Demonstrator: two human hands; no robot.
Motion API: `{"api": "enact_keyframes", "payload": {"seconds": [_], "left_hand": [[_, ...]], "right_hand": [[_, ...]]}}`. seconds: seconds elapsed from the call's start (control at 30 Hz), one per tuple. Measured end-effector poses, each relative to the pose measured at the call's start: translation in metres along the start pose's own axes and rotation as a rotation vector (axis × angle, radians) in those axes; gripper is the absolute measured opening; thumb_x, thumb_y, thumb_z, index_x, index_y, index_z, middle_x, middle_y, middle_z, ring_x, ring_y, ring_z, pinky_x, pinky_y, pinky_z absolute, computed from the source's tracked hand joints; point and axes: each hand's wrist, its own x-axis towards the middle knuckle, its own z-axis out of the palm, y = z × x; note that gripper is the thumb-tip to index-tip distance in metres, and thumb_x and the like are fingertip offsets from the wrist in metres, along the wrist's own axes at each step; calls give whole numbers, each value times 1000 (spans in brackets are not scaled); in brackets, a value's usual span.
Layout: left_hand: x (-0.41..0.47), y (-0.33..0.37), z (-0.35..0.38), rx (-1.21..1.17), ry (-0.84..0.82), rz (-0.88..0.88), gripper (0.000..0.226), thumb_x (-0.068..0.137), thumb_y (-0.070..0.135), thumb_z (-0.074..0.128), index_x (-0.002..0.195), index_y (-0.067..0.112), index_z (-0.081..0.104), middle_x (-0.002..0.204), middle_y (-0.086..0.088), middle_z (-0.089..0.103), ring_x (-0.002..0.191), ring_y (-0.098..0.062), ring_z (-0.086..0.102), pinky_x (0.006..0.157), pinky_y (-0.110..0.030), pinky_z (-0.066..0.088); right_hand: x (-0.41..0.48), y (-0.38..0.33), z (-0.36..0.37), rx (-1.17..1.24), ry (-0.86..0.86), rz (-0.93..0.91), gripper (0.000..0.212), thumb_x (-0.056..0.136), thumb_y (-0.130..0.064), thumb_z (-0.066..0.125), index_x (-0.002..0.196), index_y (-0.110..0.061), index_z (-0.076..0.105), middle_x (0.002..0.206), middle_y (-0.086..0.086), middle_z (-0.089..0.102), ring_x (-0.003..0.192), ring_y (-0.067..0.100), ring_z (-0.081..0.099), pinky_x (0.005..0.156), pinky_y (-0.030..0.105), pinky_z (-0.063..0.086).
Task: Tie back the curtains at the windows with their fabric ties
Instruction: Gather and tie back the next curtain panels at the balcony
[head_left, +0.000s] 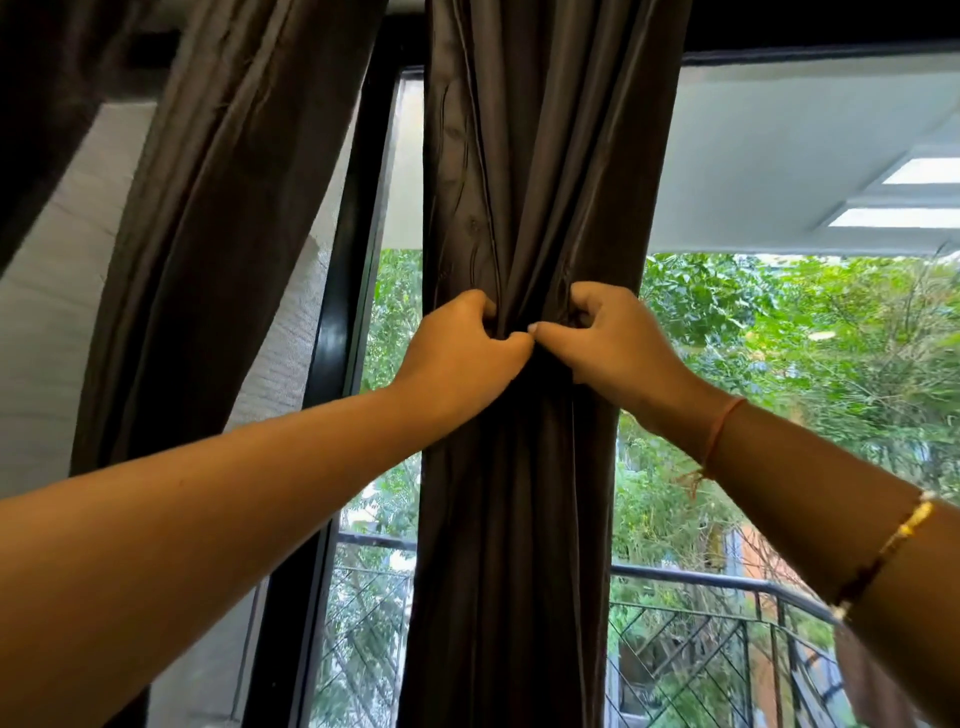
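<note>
Two bare hands clench a dark grey-brown curtain (540, 156) at a tall window, bunching its smooth, faintly shiny cloth into a narrow waist at mid-height. The left hand (462, 348) and the right hand (608, 338) meet at the front of the gather, thumb tips all but touching and fingers curled into the folds. Whether a tie lies under them cannot be told. The curtain hangs upright, its long axis running top to bottom, with deep pleats fanning above and below the grip. A second curtain (234, 208) of the same cloth slants away at the left, beside the glossy black window frame (340, 322). An orange thread (722, 431) and a gold beaded bracelet (883, 556) circle the right forearm. Beyond the glass are a black metal railing (701, 578) and green trees (805, 338).
</note>
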Motion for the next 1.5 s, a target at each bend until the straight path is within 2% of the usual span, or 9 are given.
{"api": "enact_keyframes", "payload": {"seconds": [0.13,0.37,0.5,0.6,0.9,0.97,1.13,1.3,1.5], "left_hand": [[-11,-4,4,-49,-68,-38,22,80,35,64,79,21,48,63,5,49,57,-8,47,49,-25,37],[-43,-7,14,-128,-125,-99,24,78,31,66,88,11,56,80,-13,65,76,-27,63,70,-47,54],[-65,-13,22,-162,-118,-115,25,79,32,66,91,12,58,80,-11,64,74,-25,63,68,-46,53],[-82,-21,28,-182,-103,-138,17,78,30,67,85,17,58,71,-4,61,62,-9,59,60,-30,51],[-132,-21,33,-415,-71,-157,26,80,21,70,81,43,56,71,28,64,69,10,61,58,-8,48],[-137,-21,32,-492,-93,-181,27,79,18,71,85,41,59,78,24,68,74,6,65,68,-15,53],[-145,-20,32,-545,-124,-189,28,79,14,70,94,35,59,93,8,70,86,-6,68,82,-37,56],[-149,-19,34,-542,-111,-141,31,81,14,68,94,38,56,92,12,68,83,0,66,78,-25,56],[-155,-19,37,-567,-110,-87,34,82,11,68,97,40,57,89,17,69,83,0,66,74,-18,54]], "right_hand": [[-16,2,-1,-46,-103,24,31,85,-22,61,79,6,51,67,12,48,64,21,48,61,34,39],[-52,9,9,127,-168,217,30,91,-25,54,90,6,52,78,18,51,72,24,54,63,38,48],[-77,14,19,194,-87,249,24,90,-21,54,99,1,56,94,28,62,81,36,62,67,41,50],[-98,15,25,158,4,210,25,89,-19,56,90,5,54,82,29,59,76,41,59,66,52,50],[-148,7,36,84,170,160,20,88,-20,59,89,-2,67,73,14,65,70,27,61,63,34,50],[-153,7,38,88,156,182,25,90,-22,57,93,1,68,74,8,62,73,20,58,65,24,44],[-164,4,46,53,193,173,33,92,-16,55,60,-10,47,59,-9,39,54,6,38,53,19,27],[-167,3,47,30,185,158,29,93,-16,52,65,-11,54,69,-6,45,61,8,41,55,7,29],[-165,7,43,-74,111,147,26,94,-16,48,78,-2,63,75,-4,44,68,11,42,54,14,28]]}}
